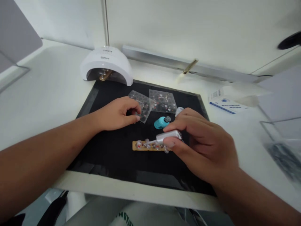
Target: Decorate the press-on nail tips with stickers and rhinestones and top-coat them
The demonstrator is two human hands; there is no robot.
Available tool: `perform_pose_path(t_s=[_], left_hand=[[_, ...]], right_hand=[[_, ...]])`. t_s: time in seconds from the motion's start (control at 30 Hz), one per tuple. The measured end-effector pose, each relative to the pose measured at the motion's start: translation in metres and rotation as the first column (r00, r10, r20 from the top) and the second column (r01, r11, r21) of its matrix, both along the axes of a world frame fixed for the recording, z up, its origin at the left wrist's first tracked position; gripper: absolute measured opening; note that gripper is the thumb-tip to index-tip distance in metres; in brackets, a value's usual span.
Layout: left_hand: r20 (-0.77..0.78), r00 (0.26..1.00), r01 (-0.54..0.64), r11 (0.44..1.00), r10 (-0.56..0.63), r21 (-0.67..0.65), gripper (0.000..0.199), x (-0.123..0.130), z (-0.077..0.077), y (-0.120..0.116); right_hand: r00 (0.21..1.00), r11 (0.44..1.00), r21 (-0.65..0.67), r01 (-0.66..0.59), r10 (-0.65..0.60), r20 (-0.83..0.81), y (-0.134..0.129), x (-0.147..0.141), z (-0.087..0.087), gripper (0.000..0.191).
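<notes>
The fingers (pixel 172 143) of our right hand (pixel 202 147) pinched a silver-handled brush (pixel 168 136) between thumb and forefinger, its thin stem slanting left over a tan strip (pixel 134 146). Clear rounded pieces (pixel 139 144) with reddish spots sat along that strip; we could not tell whether the brush tip touched them. The strip lay around the middle of a black mat (pixel 113 160), its length running roughly along the mat's near edge. Our left hand (pixel 124 113) was loosely curled, thumb and forefinger apart, at the near right corner of a clear patterned sheet (pixel 144 105); we could not tell whether it pressed on it.

Just beyond our right forefinger we had a teal bottle (pixel 161 123) with a dark top, between the strip and the sheets. A second clear sheet (pixel 163 100) lay toward the mat's far edge, overlapping the first at one side.

At the mat's far left corner stood a white domed lamp (pixel 105 59), with another tan strip (pixel 105 75) in its opening. A silver bar (pixel 162 58) ran along the back edge of our white surface (pixel 58 75), a gold-coloured stick (pixel 191 66) leaning there. Past the mat's far right corner was a blue-and-white box (pixel 225 102).
</notes>
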State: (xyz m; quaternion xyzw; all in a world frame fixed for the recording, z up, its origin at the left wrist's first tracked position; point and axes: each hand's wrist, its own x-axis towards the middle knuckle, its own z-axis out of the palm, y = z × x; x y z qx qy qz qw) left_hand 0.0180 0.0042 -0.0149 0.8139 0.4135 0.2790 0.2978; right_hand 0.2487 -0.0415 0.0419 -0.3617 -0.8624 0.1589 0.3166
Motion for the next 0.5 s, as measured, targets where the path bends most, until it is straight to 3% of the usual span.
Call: perform_pose_path(t_s=[0.27,0.5], left_hand=[[-0.018,1.000,-0.003,1.000,0.003,0.020,0.018,0.0005,-0.0016,0.0042],[-0.035,0.999,-0.002,1.000,0.003,0.018,0.017,0.0011,-0.0004,0.0044]], right_hand=[[0.985,0.982,0.117,-0.145,0.132,0.110,0.0068,-0.0050,-0.0093,0.010],[0.982,0.983,0.106,-0.152,0.138,0.128,0.0060,-0.0061,-0.0109,0.010]])
